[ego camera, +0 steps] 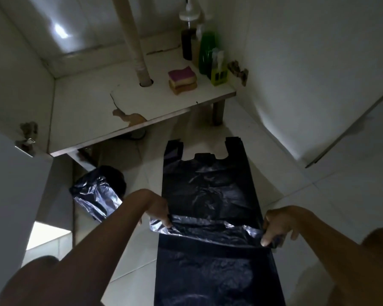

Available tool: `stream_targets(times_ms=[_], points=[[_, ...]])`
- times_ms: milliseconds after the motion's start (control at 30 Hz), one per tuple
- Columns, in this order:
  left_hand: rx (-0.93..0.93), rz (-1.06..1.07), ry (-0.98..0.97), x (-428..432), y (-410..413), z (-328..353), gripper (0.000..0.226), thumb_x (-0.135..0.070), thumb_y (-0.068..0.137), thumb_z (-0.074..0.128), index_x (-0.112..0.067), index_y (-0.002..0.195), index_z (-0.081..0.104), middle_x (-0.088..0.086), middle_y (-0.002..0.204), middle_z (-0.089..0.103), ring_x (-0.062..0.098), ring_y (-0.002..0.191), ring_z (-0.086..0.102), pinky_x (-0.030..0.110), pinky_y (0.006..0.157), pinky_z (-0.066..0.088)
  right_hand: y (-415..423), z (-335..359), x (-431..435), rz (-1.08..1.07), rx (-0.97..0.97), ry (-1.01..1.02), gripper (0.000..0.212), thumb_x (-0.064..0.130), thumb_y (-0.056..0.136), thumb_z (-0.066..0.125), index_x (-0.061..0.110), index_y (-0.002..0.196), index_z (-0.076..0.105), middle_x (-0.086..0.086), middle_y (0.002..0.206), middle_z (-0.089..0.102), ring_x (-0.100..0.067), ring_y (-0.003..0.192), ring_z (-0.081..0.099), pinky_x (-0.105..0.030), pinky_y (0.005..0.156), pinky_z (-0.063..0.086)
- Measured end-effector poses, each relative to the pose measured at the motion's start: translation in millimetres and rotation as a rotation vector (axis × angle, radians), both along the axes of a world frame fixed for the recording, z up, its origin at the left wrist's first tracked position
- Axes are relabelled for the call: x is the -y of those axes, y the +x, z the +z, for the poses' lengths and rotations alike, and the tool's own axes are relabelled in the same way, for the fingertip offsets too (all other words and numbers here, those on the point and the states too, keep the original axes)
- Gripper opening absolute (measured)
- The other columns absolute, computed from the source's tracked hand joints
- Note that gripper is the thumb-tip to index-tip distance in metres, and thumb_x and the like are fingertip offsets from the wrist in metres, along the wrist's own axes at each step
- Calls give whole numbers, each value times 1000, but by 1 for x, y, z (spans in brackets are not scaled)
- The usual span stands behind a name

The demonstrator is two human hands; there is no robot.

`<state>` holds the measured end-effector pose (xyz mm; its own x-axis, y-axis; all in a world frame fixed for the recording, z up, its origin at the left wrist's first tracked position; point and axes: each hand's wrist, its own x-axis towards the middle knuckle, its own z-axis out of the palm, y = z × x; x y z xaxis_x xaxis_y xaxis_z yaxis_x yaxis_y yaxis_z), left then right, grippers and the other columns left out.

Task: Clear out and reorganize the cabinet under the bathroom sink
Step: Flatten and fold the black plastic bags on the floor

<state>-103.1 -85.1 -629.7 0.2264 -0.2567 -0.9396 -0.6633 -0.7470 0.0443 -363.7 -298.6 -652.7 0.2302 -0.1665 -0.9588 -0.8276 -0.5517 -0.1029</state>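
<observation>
A flat stack of black plastic bags [208,191] lies on the white tiled floor in front of the open cabinet. My left hand [158,214] pinches the left end of a fold across the top bag. My right hand [274,226] pinches the right end of the same fold. The fold [208,226] is lifted slightly off the stack. On the cabinet shelf [93,111] stand two stacked sponges [182,79], a green bottle [207,51], a dark pump bottle [188,40] and a yellow-green container [219,74].
A white drain pipe [133,40] runs down through the shelf. A crumpled black bag [97,195] sits on the floor to the left. The shelf surface is peeling near its front edge. Cabinet doors hang open at left [13,195] and right [318,85].
</observation>
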Motion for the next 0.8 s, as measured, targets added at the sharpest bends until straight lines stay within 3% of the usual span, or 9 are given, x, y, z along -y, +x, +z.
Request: stream_targets(times_ms=[100,200,300,400,500,567,667,733,800], points=[[3,-62,5,0,-10,-4,54,-42,92,63,-6,132,58,14,130,49,27,108,55,19,62,56,-3,4,-6,-10,12,27,16,11,90,72,15,84,58,11,61,66,-2,53,67,-14,40,46],[-18,-189,32,-2,-22,-9,49,-37,100,53,-4,135,56,18,142,47,19,89,49,5,36,39,-1,2,-13,15,-7,27,38,8,92,69,7,125,50,4,89,54,-8,64,59,-12,35,42],[-42,-234,69,-8,-31,-21,46,-35,101,51,-5,136,56,11,133,48,18,87,52,4,36,37,-4,-10,-18,99,-75,46,65,13,91,71,5,145,37,-8,123,51,-10,65,63,-14,34,43],[-60,-221,90,-14,-38,-32,51,-37,99,54,-14,145,47,8,150,42,25,130,48,5,48,41,-7,-28,-23,74,-137,112,67,21,91,72,7,146,37,-16,152,36,-21,97,59,-17,40,50],[-221,-37,144,-17,-36,-39,58,-40,92,65,-23,145,47,0,154,39,22,140,40,25,89,46,-1,-45,-25,44,-238,222,81,44,76,82,16,143,45,-16,153,39,-28,124,54,-30,82,59],[-225,21,133,-14,-25,-42,62,-47,88,67,-29,144,47,-3,153,38,23,141,38,37,100,40,7,-47,-21,14,-235,227,93,56,70,81,24,147,40,-12,147,46,-29,126,55,-35,89,56],[39,-32,-174,3,3,-63,56,-50,91,62,-22,139,54,0,149,46,22,136,43,31,103,40,29,-54,-8,-47,93,65,54,48,93,63,14,134,54,-11,134,58,-28,107,64,-28,64,53],[237,27,-386,15,22,-85,61,-48,92,61,-17,143,49,9,151,43,27,136,43,33,109,37,46,-71,2,-35,411,-196,51,45,97,57,5,128,59,-20,127,62,-36,108,64,-40,80,56],[346,98,-499,25,35,-111,75,-55,90,60,-19,151,35,14,157,32,34,140,36,41,113,34,58,-93,8,-20,577,-417,56,51,97,51,18,143,46,-13,139,53,-33,120,56,-48,97,50]])
